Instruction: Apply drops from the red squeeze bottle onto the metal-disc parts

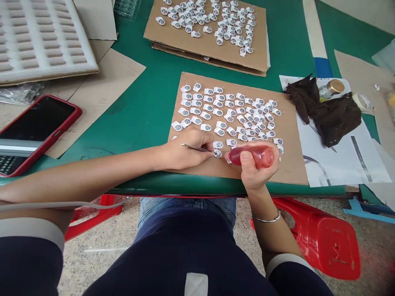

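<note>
My left hand (182, 152) is closed around a pair of thin metal tweezers (195, 147), whose tips reach a small white round piece (217, 153) with a dark printed face. Wrapped round a red squeeze bottle (253, 156), my right hand (257, 176) tilts it so that its nozzle points left, a short way from that piece. Both hands rest over a brown cardboard sheet (197, 168), which carries many such white pieces in loose rows. Some pieces are hidden behind my hands and the bottle.
Farther back, stacked cardboard (210, 49) bears more white pieces. A phone in a red case (68, 119) and a white foam tray (89, 53) lie left. At right are a dark brown cloth (336, 119), a jar with a gold lid (335, 86) and white paper (367, 164).
</note>
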A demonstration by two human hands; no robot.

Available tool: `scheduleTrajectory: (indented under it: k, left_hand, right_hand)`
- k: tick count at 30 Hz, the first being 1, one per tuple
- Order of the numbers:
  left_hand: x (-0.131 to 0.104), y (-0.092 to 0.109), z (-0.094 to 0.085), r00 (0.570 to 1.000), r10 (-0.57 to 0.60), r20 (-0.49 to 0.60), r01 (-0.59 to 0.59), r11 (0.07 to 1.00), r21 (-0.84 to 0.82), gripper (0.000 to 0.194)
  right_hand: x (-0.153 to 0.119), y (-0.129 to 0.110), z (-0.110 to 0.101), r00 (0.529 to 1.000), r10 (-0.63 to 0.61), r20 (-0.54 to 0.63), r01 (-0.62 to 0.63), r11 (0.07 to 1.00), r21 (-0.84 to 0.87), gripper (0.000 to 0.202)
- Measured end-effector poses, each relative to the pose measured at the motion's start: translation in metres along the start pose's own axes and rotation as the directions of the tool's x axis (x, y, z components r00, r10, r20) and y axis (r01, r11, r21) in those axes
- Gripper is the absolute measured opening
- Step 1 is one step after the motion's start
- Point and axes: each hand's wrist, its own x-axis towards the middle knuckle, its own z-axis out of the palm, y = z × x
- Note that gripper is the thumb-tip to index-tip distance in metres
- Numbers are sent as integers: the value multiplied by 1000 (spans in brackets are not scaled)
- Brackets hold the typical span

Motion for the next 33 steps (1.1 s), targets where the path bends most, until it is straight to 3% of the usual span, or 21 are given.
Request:
scheduleTrajectory:
  k: [9,17,19,22,25,29,33]
  left_hand:
    - [5,-4,1,988,-151,34,155,978,-141,8]
    - [6,-6,1,982,-187,35,191,967,-169,8]
    - [7,-4,1,978,-203,41,207,963,-172,7]
    - [8,2,-4,976,-215,28,216,955,-205,7]
    - [8,12,-18,981,-190,-51,171,951,-257,8]
    - [-8,20,-29,974,-105,-203,93,994,-64,5]
    - [-42,11,-13,975,80,-208,-37,979,202,5]
  right_hand:
    - [0,-2,2,1000,-23,19,22,999,30,25]
    - [-1,-1,3,1000,-4,21,2,998,59,26]
    - [3,-2,3,999,43,-20,-40,991,128,26]
    - [18,-4,-3,968,226,-109,-179,927,330,23]
    - [42,-6,-12,925,370,-90,-286,830,478,28]
    - [63,-10,-9,929,371,-22,-311,809,498,30]
    - [62,-19,17,949,307,77,-303,809,503,30]
